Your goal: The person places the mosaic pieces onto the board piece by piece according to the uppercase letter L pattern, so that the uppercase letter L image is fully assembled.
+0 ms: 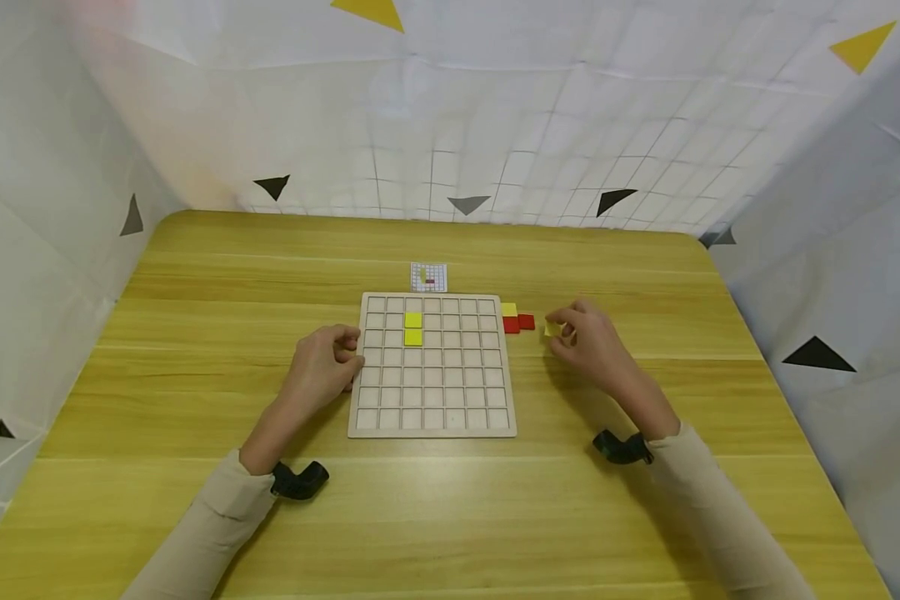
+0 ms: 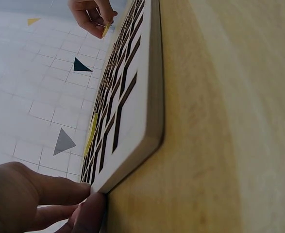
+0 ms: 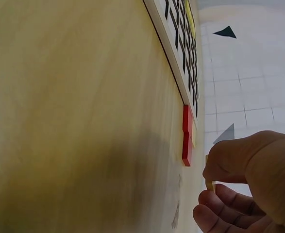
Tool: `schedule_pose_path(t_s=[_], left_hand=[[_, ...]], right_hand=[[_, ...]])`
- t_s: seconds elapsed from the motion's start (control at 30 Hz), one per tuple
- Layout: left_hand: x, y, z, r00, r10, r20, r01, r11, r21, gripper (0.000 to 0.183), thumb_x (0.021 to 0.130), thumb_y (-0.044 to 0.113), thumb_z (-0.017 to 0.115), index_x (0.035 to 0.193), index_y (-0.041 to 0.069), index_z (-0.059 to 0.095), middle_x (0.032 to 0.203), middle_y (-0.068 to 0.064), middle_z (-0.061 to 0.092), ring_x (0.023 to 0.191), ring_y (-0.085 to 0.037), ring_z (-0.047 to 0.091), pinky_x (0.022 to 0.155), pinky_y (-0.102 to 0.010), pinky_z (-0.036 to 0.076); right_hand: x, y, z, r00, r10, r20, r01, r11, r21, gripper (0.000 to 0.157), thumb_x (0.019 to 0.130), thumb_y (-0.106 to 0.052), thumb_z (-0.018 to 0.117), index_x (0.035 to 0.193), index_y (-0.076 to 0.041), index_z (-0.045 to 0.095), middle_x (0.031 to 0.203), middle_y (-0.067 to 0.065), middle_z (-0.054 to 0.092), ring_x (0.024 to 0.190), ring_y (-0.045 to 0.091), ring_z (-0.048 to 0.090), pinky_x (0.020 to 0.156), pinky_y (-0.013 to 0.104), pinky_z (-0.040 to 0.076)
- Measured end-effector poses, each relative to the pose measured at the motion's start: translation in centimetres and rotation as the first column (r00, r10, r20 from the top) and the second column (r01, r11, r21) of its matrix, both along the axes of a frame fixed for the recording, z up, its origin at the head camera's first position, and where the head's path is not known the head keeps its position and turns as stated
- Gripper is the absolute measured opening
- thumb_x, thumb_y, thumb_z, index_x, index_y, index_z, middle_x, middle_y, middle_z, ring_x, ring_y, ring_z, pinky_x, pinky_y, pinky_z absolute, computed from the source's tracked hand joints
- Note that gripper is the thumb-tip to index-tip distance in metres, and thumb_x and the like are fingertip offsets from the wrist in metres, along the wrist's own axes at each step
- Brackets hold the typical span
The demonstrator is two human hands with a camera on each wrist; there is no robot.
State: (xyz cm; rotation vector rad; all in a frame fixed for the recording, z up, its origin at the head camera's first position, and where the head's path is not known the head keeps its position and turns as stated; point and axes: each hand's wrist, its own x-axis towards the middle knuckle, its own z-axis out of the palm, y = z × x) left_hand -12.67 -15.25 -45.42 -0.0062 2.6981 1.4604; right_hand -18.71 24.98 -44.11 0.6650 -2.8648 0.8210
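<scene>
A pale wooden grid board [image 1: 431,423] lies mid-table with two yellow square tiles [image 1: 413,328] in one column of its upper left part. My left hand [image 1: 324,362] pinches the board's left edge between thumb and fingers; the left wrist view shows the fingertips right at the rim. Off the board's right side, my right hand [image 1: 591,346] pinches another yellow tile [image 1: 552,330] above the table. Between that hand and the board lie two red tiles [image 1: 526,322] and a yellow tile [image 1: 509,309].
A small printed card [image 1: 429,277] with a coloured grid pattern lies just behind the board. The wooden table [image 1: 450,517] ends at the back against a white cloth wall [image 1: 495,108] with triangles on it. A black wrist camera [image 1: 621,447] sits at each cuff.
</scene>
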Motion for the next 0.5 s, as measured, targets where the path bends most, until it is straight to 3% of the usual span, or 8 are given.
schedule_pose_path(t_s=[0.5], left_hand=[[0.0,0.0,0.0,1.0,0.002,0.003,-0.002,1.0,-0.01,0.041,0.09,0.0,0.067,0.13,-0.005,0.06,0.109,-0.016,0.063,0.089,-0.026,0.068,0.054,-0.03,0.058]], right_hand=[[1.7,-1.1,0.2,1.0,0.025,-0.011,-0.026,0.999,-0.031,0.028,0.082,0.006,0.069,0.11,0.006,0.071,0.095,0.014,0.056,0.08,0.024,0.059,0.065,0.037,0.055]])
